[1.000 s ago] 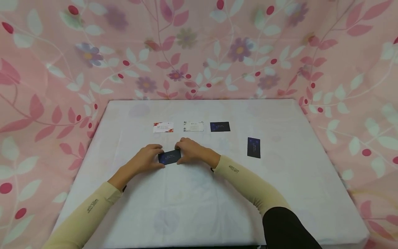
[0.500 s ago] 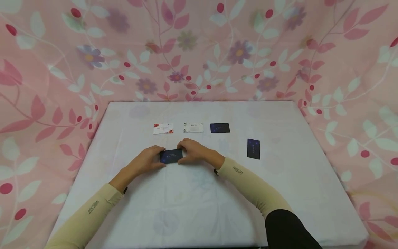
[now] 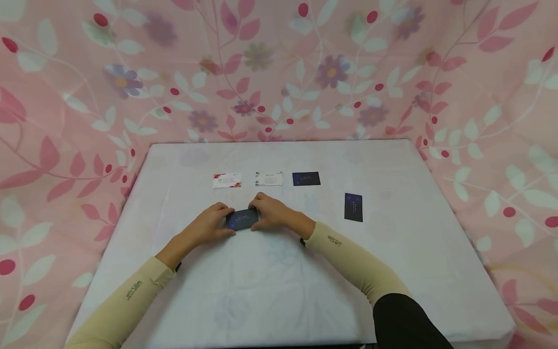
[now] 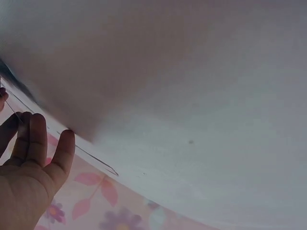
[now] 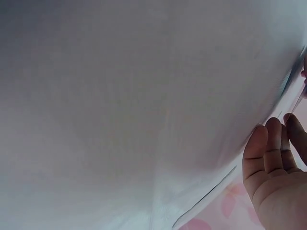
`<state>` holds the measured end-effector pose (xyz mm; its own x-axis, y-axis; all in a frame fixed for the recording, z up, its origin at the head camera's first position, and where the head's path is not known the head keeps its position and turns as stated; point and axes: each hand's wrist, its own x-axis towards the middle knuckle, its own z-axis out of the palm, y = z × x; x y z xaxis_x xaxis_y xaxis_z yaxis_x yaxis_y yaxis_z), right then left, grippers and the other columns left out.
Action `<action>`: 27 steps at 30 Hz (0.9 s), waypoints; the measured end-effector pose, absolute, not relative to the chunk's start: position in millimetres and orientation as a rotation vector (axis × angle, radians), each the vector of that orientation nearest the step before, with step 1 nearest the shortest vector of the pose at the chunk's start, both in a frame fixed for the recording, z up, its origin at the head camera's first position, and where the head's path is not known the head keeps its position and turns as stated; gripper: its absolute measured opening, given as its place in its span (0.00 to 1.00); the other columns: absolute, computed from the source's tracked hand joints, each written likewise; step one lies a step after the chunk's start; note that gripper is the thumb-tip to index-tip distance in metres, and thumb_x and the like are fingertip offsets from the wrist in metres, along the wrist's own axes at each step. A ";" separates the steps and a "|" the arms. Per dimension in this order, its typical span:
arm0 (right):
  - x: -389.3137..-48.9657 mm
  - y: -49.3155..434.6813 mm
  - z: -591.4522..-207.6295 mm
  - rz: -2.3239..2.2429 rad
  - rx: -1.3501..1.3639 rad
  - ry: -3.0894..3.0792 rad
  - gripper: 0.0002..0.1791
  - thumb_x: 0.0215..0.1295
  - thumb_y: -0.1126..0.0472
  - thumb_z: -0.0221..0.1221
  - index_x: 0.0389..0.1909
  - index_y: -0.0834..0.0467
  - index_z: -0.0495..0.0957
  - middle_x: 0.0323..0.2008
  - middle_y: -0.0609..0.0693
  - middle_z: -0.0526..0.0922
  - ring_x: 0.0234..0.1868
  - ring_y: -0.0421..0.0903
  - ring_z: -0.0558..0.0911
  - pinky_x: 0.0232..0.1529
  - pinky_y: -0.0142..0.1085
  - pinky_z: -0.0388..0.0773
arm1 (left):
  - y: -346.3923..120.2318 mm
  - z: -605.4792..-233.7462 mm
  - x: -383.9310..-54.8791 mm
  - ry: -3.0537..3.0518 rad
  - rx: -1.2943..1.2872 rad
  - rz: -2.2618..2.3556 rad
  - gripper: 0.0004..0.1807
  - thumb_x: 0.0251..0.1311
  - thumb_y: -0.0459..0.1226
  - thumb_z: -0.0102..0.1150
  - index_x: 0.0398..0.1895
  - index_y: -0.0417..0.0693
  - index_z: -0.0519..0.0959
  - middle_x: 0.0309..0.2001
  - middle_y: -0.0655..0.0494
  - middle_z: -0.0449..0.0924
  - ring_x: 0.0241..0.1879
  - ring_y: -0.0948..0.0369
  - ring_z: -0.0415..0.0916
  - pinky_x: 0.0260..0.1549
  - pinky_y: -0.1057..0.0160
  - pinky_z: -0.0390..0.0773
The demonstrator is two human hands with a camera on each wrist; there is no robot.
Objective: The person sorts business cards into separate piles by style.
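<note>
A dark blue business card point(image 3: 242, 219) is held by its two short ends, a little above the white tablecloth. My left hand point(image 3: 209, 225) pinches its left end between thumb and fingers. At the other end, my right hand point(image 3: 271, 213) grips the card the same way. In the left wrist view the left hand point(image 4: 33, 167) shows its curled fingers, and the right wrist view shows the right hand point(image 5: 276, 172) likewise; the card is barely seen in either. Behind the hands lie a white card with red flowers point(image 3: 227, 181), a pale leaf-edged card point(image 3: 269, 179) and another dark blue card point(image 3: 306, 179).
A further dark blue card point(image 3: 353, 207) lies upright on the right part of the white-covered table point(image 3: 414, 271). Pink floral cloth point(image 3: 279, 72) hangs behind the table and along both sides.
Both hands have shifted slightly to the right with the dark card between them, and its tilt has varied a little. The cards lying on the table have stayed in place.
</note>
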<state>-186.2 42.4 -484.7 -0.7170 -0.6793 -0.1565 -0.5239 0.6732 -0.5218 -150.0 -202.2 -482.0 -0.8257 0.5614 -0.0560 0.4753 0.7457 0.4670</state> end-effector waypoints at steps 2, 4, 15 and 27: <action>-185.3 43.5 -484.2 -0.638 -0.946 2.554 0.34 0.53 0.46 0.73 0.59 0.56 0.77 0.51 0.49 0.73 0.46 0.40 0.74 0.52 0.32 0.74 | -200.8 -484.2 -150.9 2.764 0.843 0.639 0.36 0.50 0.45 0.76 0.60 0.36 0.76 0.52 0.44 0.77 0.51 0.52 0.76 0.55 0.50 0.76; -184.3 45.2 -483.3 -0.617 -0.944 2.561 0.36 0.53 0.45 0.73 0.60 0.57 0.76 0.52 0.49 0.73 0.47 0.40 0.74 0.52 0.33 0.74 | -199.1 -485.5 -151.9 2.774 0.864 0.622 0.36 0.49 0.46 0.76 0.60 0.37 0.76 0.52 0.45 0.76 0.50 0.52 0.76 0.54 0.50 0.76; -182.4 67.8 -482.6 -0.629 -0.903 2.605 0.33 0.53 0.45 0.73 0.58 0.55 0.77 0.50 0.47 0.74 0.46 0.40 0.74 0.51 0.33 0.74 | -177.1 -487.2 -159.3 2.809 0.942 0.556 0.34 0.51 0.49 0.74 0.58 0.39 0.78 0.51 0.45 0.78 0.49 0.51 0.77 0.52 0.48 0.77; -194.2 111.8 -476.2 -0.673 -0.848 2.635 0.34 0.52 0.46 0.74 0.58 0.56 0.77 0.52 0.49 0.75 0.48 0.44 0.77 0.54 0.39 0.76 | -135.3 -482.5 -176.2 2.831 0.946 0.485 0.36 0.55 0.52 0.70 0.63 0.42 0.75 0.56 0.48 0.79 0.56 0.53 0.76 0.55 0.47 0.73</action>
<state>-194.2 111.8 -476.2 -0.7839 -0.6073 -0.1291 -0.4709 0.7171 -0.5139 -176.2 -135.3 -482.5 -0.7979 0.6027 -0.0103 0.5649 0.7537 0.3359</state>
